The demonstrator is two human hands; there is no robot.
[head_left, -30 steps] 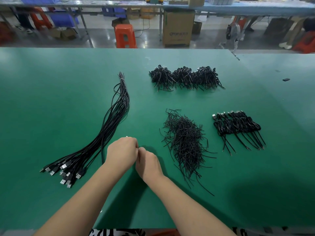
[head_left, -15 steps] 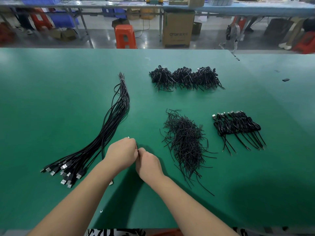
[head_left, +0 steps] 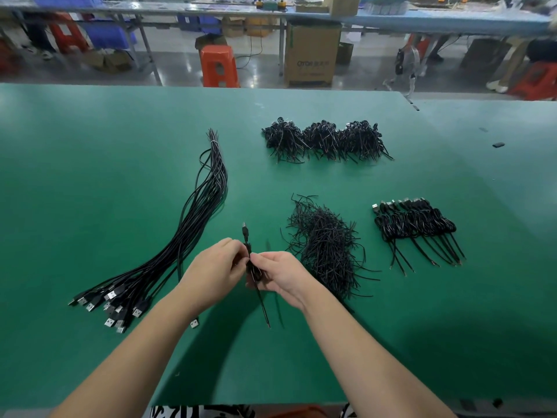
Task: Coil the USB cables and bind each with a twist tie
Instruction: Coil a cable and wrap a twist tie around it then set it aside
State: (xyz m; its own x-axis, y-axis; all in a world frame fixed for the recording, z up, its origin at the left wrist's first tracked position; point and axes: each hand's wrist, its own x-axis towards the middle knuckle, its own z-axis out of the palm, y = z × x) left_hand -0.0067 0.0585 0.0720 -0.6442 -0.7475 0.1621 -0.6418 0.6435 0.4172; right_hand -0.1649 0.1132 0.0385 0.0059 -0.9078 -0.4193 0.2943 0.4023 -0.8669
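Observation:
My left hand (head_left: 212, 267) and my right hand (head_left: 281, 274) meet over the green table (head_left: 90, 176) and both pinch one coiled black USB cable (head_left: 251, 267). Its plug sticks up at the far end and a straight tail hangs toward me. A long bundle of straight USB cables (head_left: 193, 224) lies to the left, plugs fanned out near my left forearm. Right of my hands sits a heap of black twist ties (head_left: 327, 245). A row of bound coiled cables (head_left: 417, 226) lies at the right.
Three bunches of bound cables (head_left: 327, 140) lie in a row farther back. A small dark object (head_left: 498, 144) sits at the far right. Beyond the table's far edge stand an orange stool (head_left: 218, 66) and a cardboard box (head_left: 312, 54).
My hands have parted slightly and turned, so the coiled cable between them now shows, with its plug pointing away and its tail hanging toward me.

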